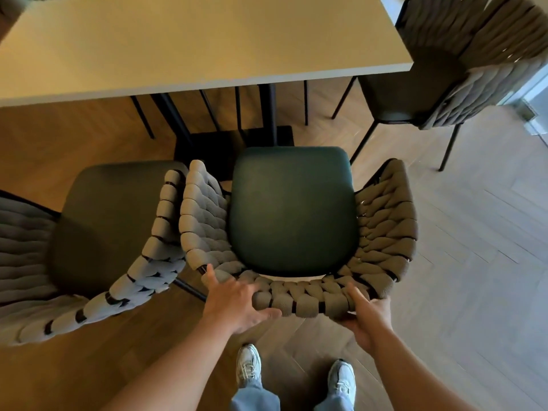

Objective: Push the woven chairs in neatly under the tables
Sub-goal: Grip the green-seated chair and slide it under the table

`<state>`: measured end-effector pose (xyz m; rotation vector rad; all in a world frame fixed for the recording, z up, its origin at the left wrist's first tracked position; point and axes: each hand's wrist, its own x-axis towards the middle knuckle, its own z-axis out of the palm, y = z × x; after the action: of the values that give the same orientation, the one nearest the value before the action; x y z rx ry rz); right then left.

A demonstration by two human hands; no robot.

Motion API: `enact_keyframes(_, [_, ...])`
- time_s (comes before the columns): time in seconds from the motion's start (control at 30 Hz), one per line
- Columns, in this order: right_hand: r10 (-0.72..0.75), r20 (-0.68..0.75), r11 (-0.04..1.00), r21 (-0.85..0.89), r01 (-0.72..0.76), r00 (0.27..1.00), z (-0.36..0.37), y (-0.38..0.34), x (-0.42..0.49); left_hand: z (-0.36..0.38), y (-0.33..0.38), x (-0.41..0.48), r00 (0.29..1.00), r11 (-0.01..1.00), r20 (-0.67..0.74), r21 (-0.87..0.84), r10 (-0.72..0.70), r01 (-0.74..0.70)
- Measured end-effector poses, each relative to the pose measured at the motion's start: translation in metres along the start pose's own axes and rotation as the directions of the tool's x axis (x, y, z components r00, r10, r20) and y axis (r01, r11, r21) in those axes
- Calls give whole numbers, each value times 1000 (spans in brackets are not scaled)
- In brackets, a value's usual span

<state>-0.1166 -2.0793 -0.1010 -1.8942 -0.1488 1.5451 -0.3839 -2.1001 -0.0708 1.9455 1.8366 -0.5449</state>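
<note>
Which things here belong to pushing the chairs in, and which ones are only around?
For the job: middle chair, gripped at its backrest by the left hand and the right hand; left chair; right chair; table.
Only around: shoes; wooden floor.

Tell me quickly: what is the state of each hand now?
Left hand: grips the back of the middle chair.
Right hand: grips the same chair back, thumb on top.
</note>
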Motion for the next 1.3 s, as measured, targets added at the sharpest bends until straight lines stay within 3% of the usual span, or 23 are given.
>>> enact_keyframes(0.13, [65, -38, 998, 11, -65, 997, 5, -1, -1, 1, 4, -3, 1000, 1000, -10, -7, -16, 16])
enact_keyframes(0.43, [55, -25, 993, -101, -58, 998, -15, 2, -2, 12, 24, -28, 993, 998, 101, -9, -62, 64])
enact_keyframes(0.53, [56, 8, 996, -69, -56, 998, -19, 2, -4, 19, 9, -33, 999, 1000, 46, -26, -3, 4])
enact_keyframes(0.73, [77, 30, 997, -28, -77, 997, -11, 17, -10, 41, -25, -34, 996, 998, -82, 54, -17, 22])
enact_keyframes(0.93, [78, -4, 997, 3, -78, 997, -6, 18, -7, 40, -27, -24, 997, 995, 76, -98, -2, 9])
enact_keyframes(1.3, [90, -7, 996, -7, -90, 996, 4, 7, 5, 26, -34, -4, 1000, 988, -11, -154, 23, -25])
